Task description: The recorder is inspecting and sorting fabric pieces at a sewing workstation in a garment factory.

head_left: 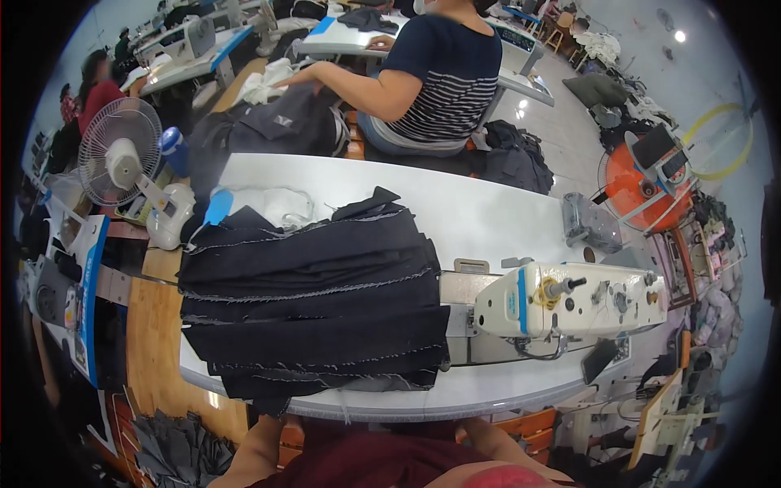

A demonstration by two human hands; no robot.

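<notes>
A thick stack of dark navy fabric pieces (pixel 317 301) with frayed pale edges lies fanned out on the white table (pixel 480 211), its lower end hanging over the front edge. To its right stands a white sewing machine (pixel 569 301). My left forearm (pixel 259 447) rises toward the table edge below the stack. My right forearm (pixel 492 439) comes up below the machine's bed. Both of my hands are hidden under the table's front edge. My red top fills the bottom middle.
A person in a navy striped shirt (pixel 439 73) works at the table behind. A white desk fan (pixel 122 154) stands at the left, over a wooden side board (pixel 154 342). Dark cut pieces (pixel 175 447) lie on the floor. An orange stand (pixel 643 183) is at the right.
</notes>
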